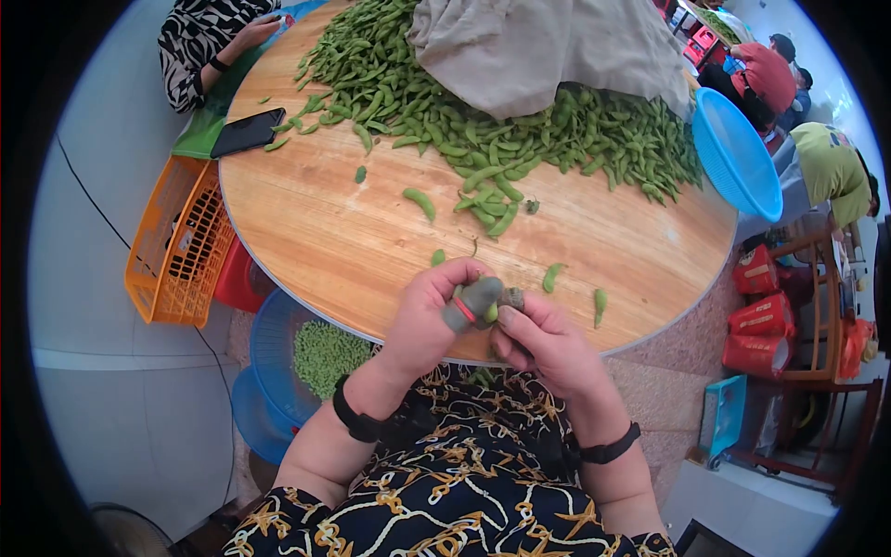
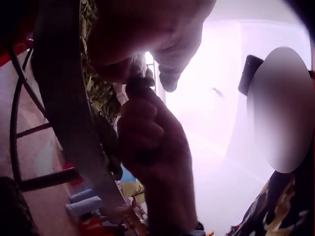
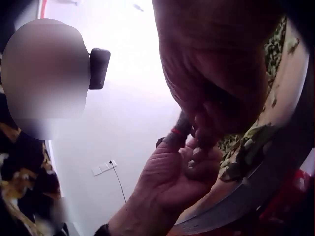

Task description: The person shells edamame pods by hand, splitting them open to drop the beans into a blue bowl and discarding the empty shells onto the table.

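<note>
Both hands meet just over the near edge of a round wooden table (image 1: 325, 213). My left hand (image 1: 418, 320) wears a grey cover with a red band on its thumb, and pinches a green soybean pod (image 1: 492, 314). From the other side, my right hand (image 1: 548, 348) grips the same pod between thumb and fingers; a dark cover shows at one fingertip. Much of the pod is hidden by the fingers. In the right wrist view the left hand (image 3: 172, 172) turns its palm up beneath the right. Several loose pods, one a curved pod (image 1: 420, 202), lie beyond the hands.
A large pile of pods (image 1: 520, 139) lies partly under a grey cloth (image 1: 520, 56). A phone (image 1: 248, 133) lies at the left rim, a blue basket (image 1: 738, 153) at the right. Below left stand an orange crate (image 1: 181, 241) and a blue basin (image 1: 269, 343) holding shelled beans (image 1: 327, 357). Other people sit nearby.
</note>
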Available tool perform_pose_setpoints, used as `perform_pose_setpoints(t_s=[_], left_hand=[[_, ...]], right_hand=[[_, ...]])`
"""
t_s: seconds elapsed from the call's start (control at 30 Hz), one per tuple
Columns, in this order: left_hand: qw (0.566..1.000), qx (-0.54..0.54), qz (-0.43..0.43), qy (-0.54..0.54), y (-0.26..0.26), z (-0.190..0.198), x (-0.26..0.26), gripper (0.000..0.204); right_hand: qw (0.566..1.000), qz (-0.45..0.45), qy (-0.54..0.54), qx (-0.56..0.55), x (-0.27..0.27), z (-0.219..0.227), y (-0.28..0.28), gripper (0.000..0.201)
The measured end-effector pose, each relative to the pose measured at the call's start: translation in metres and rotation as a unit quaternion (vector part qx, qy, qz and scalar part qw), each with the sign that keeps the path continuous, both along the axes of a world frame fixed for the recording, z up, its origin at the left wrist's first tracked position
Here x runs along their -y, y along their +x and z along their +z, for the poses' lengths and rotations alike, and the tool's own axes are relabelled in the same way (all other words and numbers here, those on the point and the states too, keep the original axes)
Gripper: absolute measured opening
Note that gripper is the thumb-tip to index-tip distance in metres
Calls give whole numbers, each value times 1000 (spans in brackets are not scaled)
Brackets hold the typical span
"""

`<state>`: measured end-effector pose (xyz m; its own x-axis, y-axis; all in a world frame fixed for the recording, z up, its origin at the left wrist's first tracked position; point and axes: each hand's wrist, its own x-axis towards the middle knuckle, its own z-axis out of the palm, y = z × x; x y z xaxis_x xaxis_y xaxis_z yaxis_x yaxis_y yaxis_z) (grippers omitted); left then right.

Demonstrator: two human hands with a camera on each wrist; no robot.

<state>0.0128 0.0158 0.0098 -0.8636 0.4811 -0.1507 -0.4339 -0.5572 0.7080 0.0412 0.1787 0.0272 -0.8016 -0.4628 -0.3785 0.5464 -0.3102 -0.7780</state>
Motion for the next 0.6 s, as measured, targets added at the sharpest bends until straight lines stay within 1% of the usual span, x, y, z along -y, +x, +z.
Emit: perform_pose_setpoints(t_s=[0.03,0.07,0.1,0.13,0.17,0.2,0.27,0.3,0.37,0.4,0.47,0.5,0.53,0.57,0.6], left_hand=[[984,-113,47,-131,1,-3,-3,17],[936,-223,94,-257,1,-5,-4,18],[936,-223,97,-256,1,-5,-5,18],[942,-203,107,-246,1,-5,-6,18],[947,-184,116,-235,1,-5,-6,18],[947,-185,117,-233,0,-8,-6,18],[943,-181,145,-237,-2,-17,-4,20],[944,-183,145,-234,-1,-16,-3,20],[942,-155,142,-263,-1,-13,0,28],[944,-167,136,-249,0,-12,1,28],[937,-161,129,-282,1,-14,3,32],[903,-238,123,-336,-1,-12,3,36],[859,-313,120,-386,-2,-10,2,41],[863,-324,111,-370,-1,-9,0,41],[846,-341,126,-390,1,-9,0,47]], right_hand=[[993,-12,99,-69,1,2,-2,15],[971,-24,197,-136,2,3,-4,15],[970,-21,198,-138,3,3,-5,15],[941,-36,273,-194,5,2,-7,15],[903,-51,346,-249,6,1,-8,15],[902,-50,347,-250,7,2,-10,15],[933,-67,314,-165,8,5,-16,16],[931,-69,316,-167,8,4,-16,16],[914,-52,350,-197,7,2,-20,18],[897,-13,394,-202,6,8,-21,22],[887,-41,396,-233,0,14,-27,23],[872,-58,413,-256,-2,15,-30,23],[857,-73,428,-276,-3,15,-31,23],[870,-81,372,-313,-1,6,-33,22],[880,-84,311,-350,2,-3,-34,23]])
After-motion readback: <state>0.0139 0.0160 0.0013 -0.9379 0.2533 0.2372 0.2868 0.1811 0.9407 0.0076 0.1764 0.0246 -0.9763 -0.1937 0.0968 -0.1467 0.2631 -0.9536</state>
